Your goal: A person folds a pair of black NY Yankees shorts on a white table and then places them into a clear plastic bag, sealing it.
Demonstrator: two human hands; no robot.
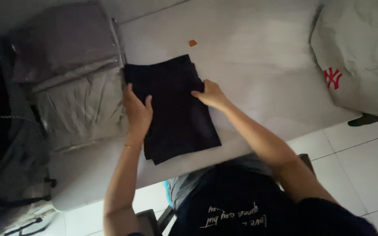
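Dark folded cloth (173, 109), lengthwise away, between hands (137, 111).

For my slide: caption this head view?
Both hands, left hand and right hand, press a folded dark garment on a pale bed.

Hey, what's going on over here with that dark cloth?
A person is leaning over a pale bed with a folded dark garment lying flat on it. The left hand rests on the garment's left edge and the right hand presses on its right edge. Just to the left sits a stack of folded grey and beige cloth. A light pillow with a red emblem lies at the right, and a small orange scrap sits on the bed above the garment.
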